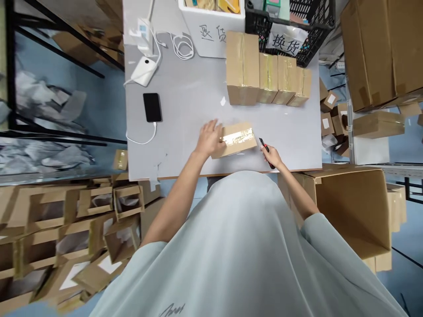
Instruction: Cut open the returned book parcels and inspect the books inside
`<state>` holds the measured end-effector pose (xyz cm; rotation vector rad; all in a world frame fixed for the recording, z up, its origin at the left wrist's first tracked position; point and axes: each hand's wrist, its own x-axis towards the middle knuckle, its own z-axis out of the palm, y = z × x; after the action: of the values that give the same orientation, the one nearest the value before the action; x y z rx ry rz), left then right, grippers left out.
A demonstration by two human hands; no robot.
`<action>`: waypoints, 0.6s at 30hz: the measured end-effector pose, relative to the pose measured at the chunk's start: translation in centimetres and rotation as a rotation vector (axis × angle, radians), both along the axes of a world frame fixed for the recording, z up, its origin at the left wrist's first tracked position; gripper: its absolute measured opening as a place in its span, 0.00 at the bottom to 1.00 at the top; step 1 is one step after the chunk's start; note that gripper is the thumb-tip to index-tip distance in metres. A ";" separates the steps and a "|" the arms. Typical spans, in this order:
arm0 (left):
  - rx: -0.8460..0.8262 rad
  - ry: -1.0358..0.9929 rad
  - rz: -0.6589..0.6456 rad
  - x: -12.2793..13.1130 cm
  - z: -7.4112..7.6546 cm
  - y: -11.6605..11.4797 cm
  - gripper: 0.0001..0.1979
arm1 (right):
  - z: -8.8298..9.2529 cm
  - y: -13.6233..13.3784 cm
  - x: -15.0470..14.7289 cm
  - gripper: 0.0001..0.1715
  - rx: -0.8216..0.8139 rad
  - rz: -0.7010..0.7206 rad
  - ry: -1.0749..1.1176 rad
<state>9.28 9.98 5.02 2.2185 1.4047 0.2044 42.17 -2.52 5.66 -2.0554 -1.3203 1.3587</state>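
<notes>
A small taped cardboard box lies slightly askew near the front edge of the table, shiny tape running along its top. My left hand holds its left end, thumb over the top and fingers reaching past the far side. In my right hand is a utility knife with a black and red handle. Its tip points up and left, just off the box's right end and apart from it. Behind the box, several closed, taped cartons stand in a row.
A white bin and a black crate stand at the back. Toward the left lie a phone, a white power bank and cables. Opened boxes crowd the floor at left; a large open carton is at right.
</notes>
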 end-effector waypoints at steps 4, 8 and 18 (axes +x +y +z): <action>-0.015 0.172 -0.148 3.7 1.6 0.8 0.37 | -1.0 1.0 -1.7 0.24 0.079 -0.124 0.118; 0.005 0.316 -0.163 5.6 2.5 0.2 0.42 | -1.0 2.3 -3.0 0.18 0.122 -0.171 0.163; -0.016 0.402 -0.162 5.9 2.5 -0.6 0.44 | -0.6 0.4 -4.6 0.17 0.053 -0.149 0.206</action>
<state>15.16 9.34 7.55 2.4373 1.4025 -0.3246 37.56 -2.11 5.05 -1.8800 -1.0832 1.4099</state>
